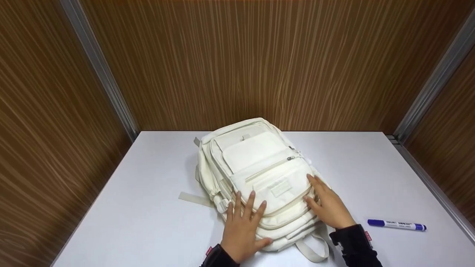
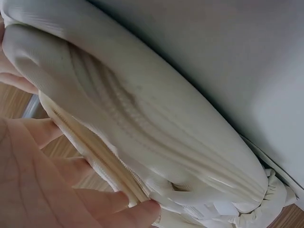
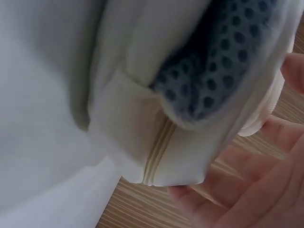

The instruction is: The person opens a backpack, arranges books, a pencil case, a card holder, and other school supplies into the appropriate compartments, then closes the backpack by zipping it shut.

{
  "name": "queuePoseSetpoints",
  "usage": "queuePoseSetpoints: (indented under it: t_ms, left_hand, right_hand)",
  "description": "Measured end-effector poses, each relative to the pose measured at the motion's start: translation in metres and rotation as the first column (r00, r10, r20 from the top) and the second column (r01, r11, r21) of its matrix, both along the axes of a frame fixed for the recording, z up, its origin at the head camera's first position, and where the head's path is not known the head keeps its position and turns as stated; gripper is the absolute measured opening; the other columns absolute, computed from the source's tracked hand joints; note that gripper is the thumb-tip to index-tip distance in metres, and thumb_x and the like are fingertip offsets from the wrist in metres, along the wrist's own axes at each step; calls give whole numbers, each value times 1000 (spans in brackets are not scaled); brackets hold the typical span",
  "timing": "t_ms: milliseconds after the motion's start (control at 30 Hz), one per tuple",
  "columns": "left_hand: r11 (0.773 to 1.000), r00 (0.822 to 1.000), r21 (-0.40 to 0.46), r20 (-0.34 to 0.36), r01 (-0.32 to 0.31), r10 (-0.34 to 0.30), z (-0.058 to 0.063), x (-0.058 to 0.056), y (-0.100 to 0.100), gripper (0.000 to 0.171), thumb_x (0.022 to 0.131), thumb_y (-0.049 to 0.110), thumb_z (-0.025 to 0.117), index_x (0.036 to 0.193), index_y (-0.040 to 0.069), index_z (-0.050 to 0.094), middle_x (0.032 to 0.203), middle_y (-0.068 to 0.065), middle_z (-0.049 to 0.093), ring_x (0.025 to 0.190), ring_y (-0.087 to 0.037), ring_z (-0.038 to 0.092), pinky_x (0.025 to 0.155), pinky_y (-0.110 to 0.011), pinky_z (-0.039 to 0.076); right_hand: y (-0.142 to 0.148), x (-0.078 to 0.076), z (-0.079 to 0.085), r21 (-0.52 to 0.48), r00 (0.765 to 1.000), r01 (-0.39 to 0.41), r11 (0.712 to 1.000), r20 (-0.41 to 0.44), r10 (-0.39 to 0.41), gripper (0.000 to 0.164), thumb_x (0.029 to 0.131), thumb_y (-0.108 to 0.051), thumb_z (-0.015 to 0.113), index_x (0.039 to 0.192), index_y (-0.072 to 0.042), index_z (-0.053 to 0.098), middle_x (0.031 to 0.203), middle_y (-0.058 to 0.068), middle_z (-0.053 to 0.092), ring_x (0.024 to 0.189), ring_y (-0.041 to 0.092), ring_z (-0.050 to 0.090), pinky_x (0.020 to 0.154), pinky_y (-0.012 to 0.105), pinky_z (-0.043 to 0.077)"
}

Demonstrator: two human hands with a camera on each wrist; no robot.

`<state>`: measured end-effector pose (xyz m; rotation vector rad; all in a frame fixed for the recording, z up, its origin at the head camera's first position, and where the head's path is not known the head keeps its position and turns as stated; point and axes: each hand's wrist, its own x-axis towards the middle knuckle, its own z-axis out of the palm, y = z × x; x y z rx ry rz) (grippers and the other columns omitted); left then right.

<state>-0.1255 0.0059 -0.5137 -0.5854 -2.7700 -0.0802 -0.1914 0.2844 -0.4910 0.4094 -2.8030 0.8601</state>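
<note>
A cream backpack [image 1: 256, 148] lies front side up on the table, its loop handle [image 1: 313, 250] towards the near edge. Fingers spread, my left hand [image 1: 243, 231] rests on its near left part. In the left wrist view its fingertips [image 2: 149, 211] touch the edge along a zip [image 2: 90, 142]. My right hand [image 1: 330, 205] lies on the near right side with extended fingers. Its fingertips [image 3: 180, 192] meet the bag's outer edge in the right wrist view, where blue-grey mesh lining [image 3: 223, 66] shows in a side opening. Neither hand grips anything.
A marker with a blue cap [image 1: 397, 224] lies on the white table [image 1: 141, 207], right of the right hand. A loose strap [image 1: 195, 199] sticks out left of the bag. Wood-grain panels [image 1: 237, 66] stand behind and at both sides.
</note>
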Motion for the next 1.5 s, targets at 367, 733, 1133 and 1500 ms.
queuePoseSetpoints:
  t_ms: [367,733,1133,1500]
  left_hand:
    - [1000,995,-15,95,6,-5,7,-13,-22,93,79,71,58,155,25,29,165,-4,18,150,-42,15,117,-56,26]
    - [997,996,79,85,-6,-1,9,-24,-47,89,71,42,65,151,12,37,161,-8,28,146,-44,26,115,-56,30]
    - [982,977,187,215,-39,-2,18,-31,-58,77,81,41,56,151,11,37,162,-9,26,147,-48,19,116,-60,25]
    - [980,999,194,-7,45,-45,17,-38,-45,59,86,50,65,137,20,56,152,-8,44,142,-45,32,117,-54,29]
  right_hand:
    - [-17,11,3,79,996,43,996,-76,-37,65,92,-23,66,148,-4,38,137,27,55,94,49,65,85,60,51]
    - [-47,29,13,156,994,56,986,-99,-41,61,89,-25,70,139,0,47,88,15,69,65,26,64,61,45,53]
    - [-30,29,9,90,999,-12,996,-32,15,58,91,-26,68,144,-11,49,108,5,72,81,12,67,72,36,56]
    - [47,23,7,148,995,67,987,-79,-56,54,92,-24,66,140,-5,51,129,25,62,114,47,59,96,63,44]
